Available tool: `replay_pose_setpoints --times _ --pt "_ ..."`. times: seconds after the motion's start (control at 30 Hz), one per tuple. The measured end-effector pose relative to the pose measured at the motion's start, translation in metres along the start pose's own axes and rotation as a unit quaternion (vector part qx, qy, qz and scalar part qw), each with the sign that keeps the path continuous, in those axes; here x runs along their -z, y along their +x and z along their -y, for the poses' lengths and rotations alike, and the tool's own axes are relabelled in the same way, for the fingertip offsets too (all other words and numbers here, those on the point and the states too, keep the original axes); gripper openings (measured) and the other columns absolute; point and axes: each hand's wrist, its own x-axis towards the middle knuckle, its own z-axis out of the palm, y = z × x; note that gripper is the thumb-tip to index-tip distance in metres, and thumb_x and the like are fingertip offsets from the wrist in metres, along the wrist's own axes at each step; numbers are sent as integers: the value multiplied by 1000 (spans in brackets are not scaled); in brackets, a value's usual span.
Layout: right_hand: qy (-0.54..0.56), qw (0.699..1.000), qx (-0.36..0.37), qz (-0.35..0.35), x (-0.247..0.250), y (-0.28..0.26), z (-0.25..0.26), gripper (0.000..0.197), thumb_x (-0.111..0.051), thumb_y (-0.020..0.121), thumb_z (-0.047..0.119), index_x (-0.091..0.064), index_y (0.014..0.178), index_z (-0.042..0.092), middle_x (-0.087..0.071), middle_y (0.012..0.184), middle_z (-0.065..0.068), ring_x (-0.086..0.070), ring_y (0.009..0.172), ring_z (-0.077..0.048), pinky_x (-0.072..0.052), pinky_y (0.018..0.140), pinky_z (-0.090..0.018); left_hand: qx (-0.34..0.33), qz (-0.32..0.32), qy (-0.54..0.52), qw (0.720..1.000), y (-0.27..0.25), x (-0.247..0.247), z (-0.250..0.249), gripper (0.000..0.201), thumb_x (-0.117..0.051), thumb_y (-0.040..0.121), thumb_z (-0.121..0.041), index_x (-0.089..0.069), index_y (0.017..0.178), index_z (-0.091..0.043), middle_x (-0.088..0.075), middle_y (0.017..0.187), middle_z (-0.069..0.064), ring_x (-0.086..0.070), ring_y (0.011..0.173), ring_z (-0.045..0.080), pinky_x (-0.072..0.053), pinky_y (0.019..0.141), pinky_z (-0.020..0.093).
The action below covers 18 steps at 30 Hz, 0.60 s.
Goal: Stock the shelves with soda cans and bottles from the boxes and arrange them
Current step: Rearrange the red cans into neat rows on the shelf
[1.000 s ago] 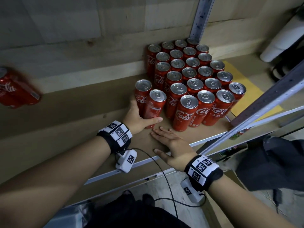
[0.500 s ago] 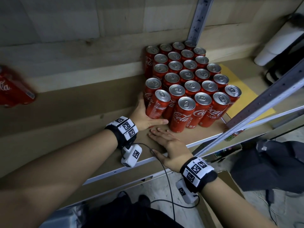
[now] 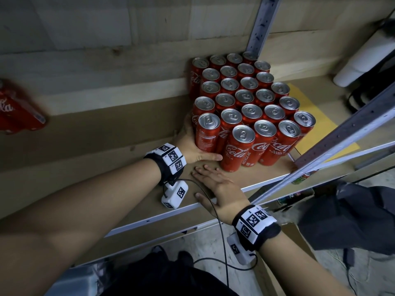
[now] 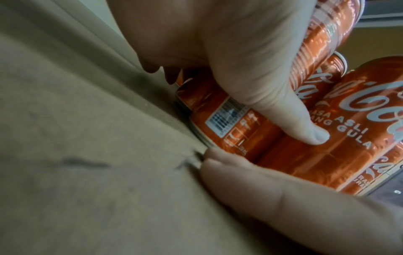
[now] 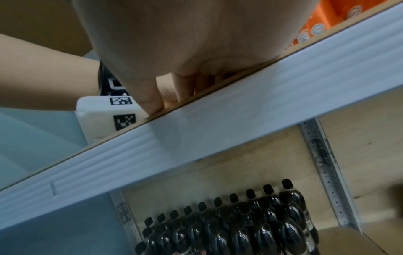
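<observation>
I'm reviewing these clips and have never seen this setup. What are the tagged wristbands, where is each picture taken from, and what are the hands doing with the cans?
No robot here: a person wears cameras on the head and under each tagged wristband. The head view looks down on a wooden shelf holding a block of upright red cola cans. The left hand grips the front-left red can; the left wrist view shows its thumb across that can's barcode side. The right hand lies flat and empty on the shelf. The right wrist view looks under the shelf edge at dark black-capped bottles below.
</observation>
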Motion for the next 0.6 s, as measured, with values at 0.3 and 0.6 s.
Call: replay_pose_setpoints --times 0.3,0.6 --pt "25 999 -26 13 5 4 8 64 -54 95 49 -41 155 29 -37 162 8 -20 154 -9 -10 127 -33 -12 -25 43 999 -31 22 -8 128 -86 49 -75 -25 154 -35 -40 156 -5 -40 141 16 -33 117 37" --pt "101 992 -38 68 44 32 46 48 -60 95 47 -55 141 35 -62 135 15 -58 121 -4 -46 104 -25 42 9 142 989 -120 99 16 97 -75 78 -60 -29 158 -29 -31 162 -2 -30 147 13 -25 115 24"
